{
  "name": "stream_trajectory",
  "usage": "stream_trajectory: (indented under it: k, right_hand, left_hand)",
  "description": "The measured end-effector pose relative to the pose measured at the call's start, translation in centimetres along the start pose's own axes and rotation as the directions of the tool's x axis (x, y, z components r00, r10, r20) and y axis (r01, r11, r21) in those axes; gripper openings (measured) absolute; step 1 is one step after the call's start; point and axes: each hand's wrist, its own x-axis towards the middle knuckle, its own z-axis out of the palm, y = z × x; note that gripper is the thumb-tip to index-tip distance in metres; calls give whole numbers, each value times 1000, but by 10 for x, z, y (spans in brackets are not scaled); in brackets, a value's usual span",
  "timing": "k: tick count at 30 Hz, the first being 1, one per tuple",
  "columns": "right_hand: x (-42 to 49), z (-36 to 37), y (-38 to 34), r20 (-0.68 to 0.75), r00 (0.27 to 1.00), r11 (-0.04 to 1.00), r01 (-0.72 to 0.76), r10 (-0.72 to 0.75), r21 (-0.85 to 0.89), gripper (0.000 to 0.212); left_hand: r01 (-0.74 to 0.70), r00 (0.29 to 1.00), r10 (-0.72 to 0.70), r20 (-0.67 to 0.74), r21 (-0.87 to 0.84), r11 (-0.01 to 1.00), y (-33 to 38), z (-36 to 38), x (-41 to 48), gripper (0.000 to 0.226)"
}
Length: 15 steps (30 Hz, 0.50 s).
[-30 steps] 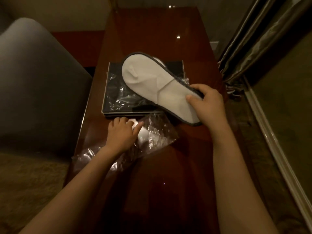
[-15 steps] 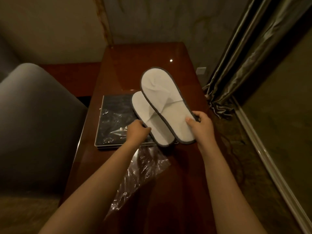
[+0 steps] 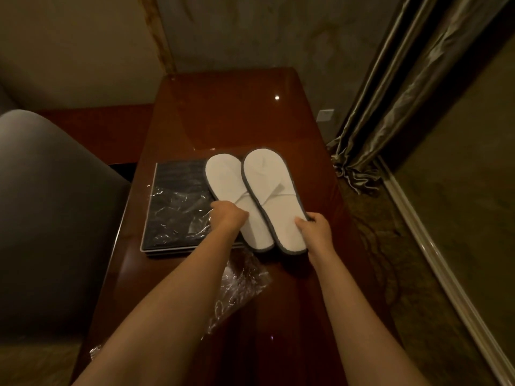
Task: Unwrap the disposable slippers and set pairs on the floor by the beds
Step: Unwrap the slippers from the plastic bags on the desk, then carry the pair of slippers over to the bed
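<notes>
Two flat white disposable slippers with grey trim sit side by side over the middle of the glossy reddish-brown wooden desk (image 3: 223, 118). The left hand (image 3: 227, 217) is closed on the left slipper (image 3: 228, 182), which overlaps the dark rectangular tray (image 3: 178, 174) near the desk's left edge. The right hand (image 3: 313, 228) pinches the right slipper (image 3: 267, 185) near its heel. Crumpled clear plastic wrap (image 3: 242, 282) lies toward the desk's near edge.

I see my left hand (image 3: 227, 218) and right hand (image 3: 313, 228) each holding a white slipper, left slipper (image 3: 237, 196) and right slipper (image 3: 271, 193), side by side over the black tray (image 3: 178, 174) on the brown table (image 3: 223, 112).
</notes>
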Motion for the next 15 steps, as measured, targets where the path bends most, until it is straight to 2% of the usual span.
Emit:
stream_trajectory:
  k: [3,7,11,15]
  right_hand:
    - [3,0,0,44,999,992,32,-27,-123,38]
    - [5,0,-9,159,985,971,96,-62,-220,45]
    - [3,-4,-18,228,967,955,166,-110,-245,48]
    - [-4,-9,-26,215,952,927,271,-217,-261,44]
  left_hand:
    - [-9,1000,10,20,-74,997,1,0,2,69]
    - [-67,998,61,-35,-229,971,2,3,-3,59]
    - [-104,994,105,-21,-424,899,4,5,-13,50]
    - [-143,990,124,-70,-504,852,9,2,-24,56]
